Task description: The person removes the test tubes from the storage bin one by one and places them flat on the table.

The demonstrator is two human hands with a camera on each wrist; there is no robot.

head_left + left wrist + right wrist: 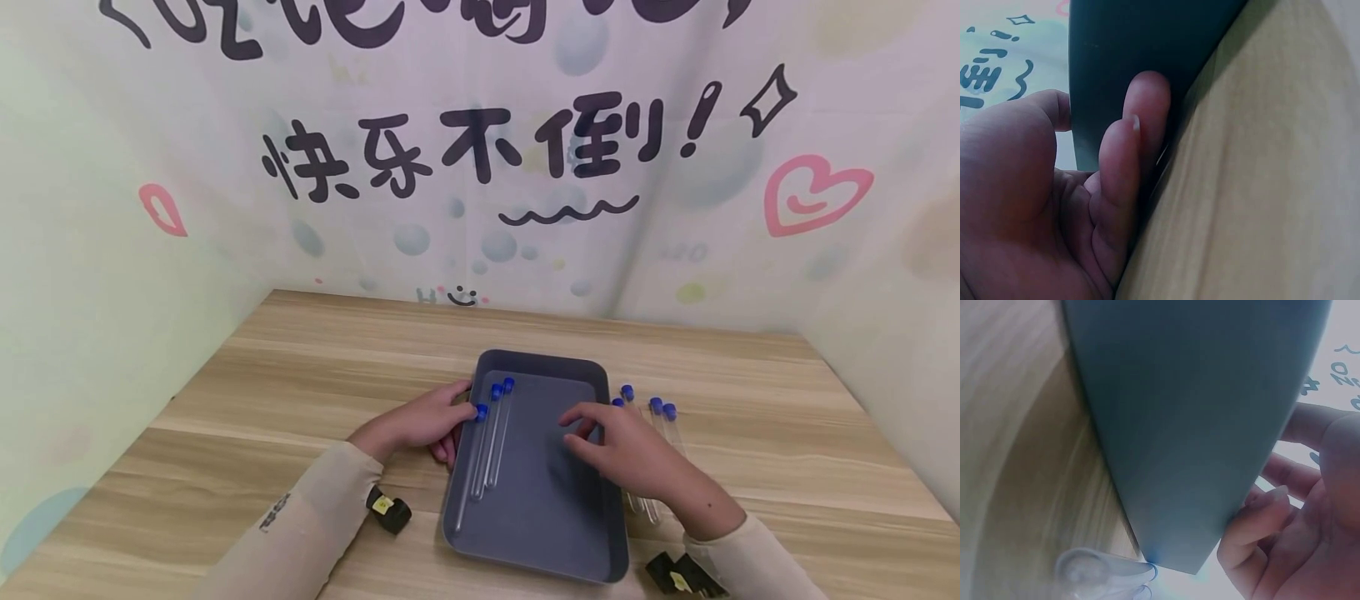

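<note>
A grey rectangular tray (536, 533) lies on the table, with three clear test tubes (492, 454) with blue caps along its left side. My left hand (427, 419) grips the tray's left wall. Its thumb is over the rim beside one blue cap, and its fingers (1147, 106) press the outer wall. My right hand (626, 446) hovers over the tray's right side, fingers loosely bent and holding nothing. More capped test tubes (636, 502) lie on the table right of the tray, partly hidden under the right hand.
The wood-grain table (315, 367) runs back to a printed cloth backdrop (450, 233) with black lettering. Black wrist straps (390, 510) sit on both sleeves. The tray's raised wall (1191, 437) stands beside the right hand.
</note>
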